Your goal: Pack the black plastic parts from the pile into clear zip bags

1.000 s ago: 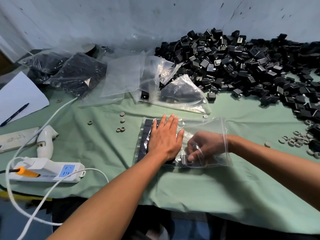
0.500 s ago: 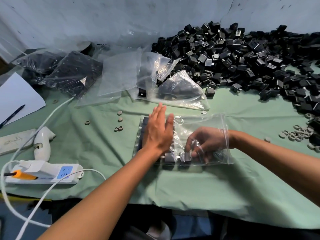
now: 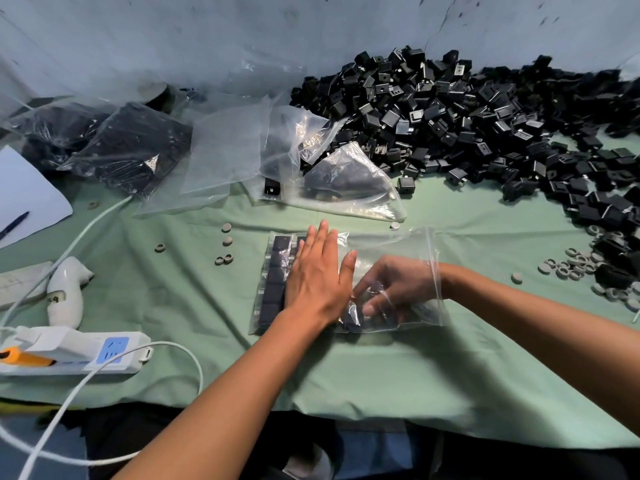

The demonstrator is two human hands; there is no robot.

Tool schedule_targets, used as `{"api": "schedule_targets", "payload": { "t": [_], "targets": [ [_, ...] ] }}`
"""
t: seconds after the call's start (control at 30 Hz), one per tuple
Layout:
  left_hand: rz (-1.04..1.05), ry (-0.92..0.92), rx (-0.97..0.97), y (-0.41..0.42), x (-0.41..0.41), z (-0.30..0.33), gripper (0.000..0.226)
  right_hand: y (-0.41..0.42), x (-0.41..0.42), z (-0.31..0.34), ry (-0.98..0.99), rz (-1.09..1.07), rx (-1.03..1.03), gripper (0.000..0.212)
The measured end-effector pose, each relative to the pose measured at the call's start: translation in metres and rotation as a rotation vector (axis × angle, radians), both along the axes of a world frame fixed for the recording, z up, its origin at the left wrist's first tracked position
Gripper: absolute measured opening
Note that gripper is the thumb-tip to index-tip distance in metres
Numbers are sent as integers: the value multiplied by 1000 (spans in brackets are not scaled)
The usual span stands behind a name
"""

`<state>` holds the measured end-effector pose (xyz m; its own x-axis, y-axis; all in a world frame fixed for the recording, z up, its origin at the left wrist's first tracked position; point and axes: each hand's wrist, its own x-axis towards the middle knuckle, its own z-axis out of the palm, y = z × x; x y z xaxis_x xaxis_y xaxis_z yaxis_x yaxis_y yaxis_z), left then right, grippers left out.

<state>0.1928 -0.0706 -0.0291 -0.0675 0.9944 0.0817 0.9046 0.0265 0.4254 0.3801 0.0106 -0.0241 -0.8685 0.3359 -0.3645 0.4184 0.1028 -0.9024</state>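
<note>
**Bagging parts on the green cloth**

Green cloth (image 3: 433, 368) covered the table, w/ a scuffed pale-blue wall (image 3: 207, 36) rising at the far edge. Pile of black plastic parts (image 3: 467, 116) spread along the far right, against the wall. Clear zip bag (image 3: 398, 244) lay flat at centre, black parts inside lined up in its left end. Left hand (image 3: 317, 275) pressed flat on top of the bag, fingers straight & together. Right hand (image 3: 391, 285) was inside the bag thru the opening on the right, fingers curled around a black part near the near edge; grip partly blurred by the plastic. Filled bags (image 3: 114, 147) sat far left, empty bags (image 3: 228, 147) beside them. White power strip (image 3: 86, 351) w/ cables lay near left, paper (image 3: 24, 192) & pen (image 3: 14, 221) at the left edge. Small grey rings (image 3: 568, 266) were scattered on the right.
</note>
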Motion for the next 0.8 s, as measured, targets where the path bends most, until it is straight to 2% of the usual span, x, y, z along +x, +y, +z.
{"api": "schedule_targets", "payload": {
  "t": [0.2, 0.37, 0.47, 0.53, 0.67, 0.73, 0.8],
  "targets": [
    [-23, 121, -39, -7, -10, -4, 68, -1, -4, 4, -45, 39, -49, 12],
    [-34, 147, -71, -7, 3, -10, 70, -5, -7, 9, -54, 72, 41, 16],
    [-28, 211, -72, -9, 5, -14, 72, -6, -6, 6, -49, 35, 114, 6],
    [-32, 232, -73, -9, 6, -15, 74, -5, -2, 5, -35, 0, 126, 6],
    [-33, 260, -80, -8, 7, -16, 78, -1, 10, 5, -30, -20, -62, 7],
    [-31, 271, -85, -8, 7, -16, 75, 9, 27, 8, -50, 23, -161, 14],
    [-31, 274, -90, -9, 7, -15, 75, 26, 54, 15, -102, 40, -176, 20]
  ]
}}
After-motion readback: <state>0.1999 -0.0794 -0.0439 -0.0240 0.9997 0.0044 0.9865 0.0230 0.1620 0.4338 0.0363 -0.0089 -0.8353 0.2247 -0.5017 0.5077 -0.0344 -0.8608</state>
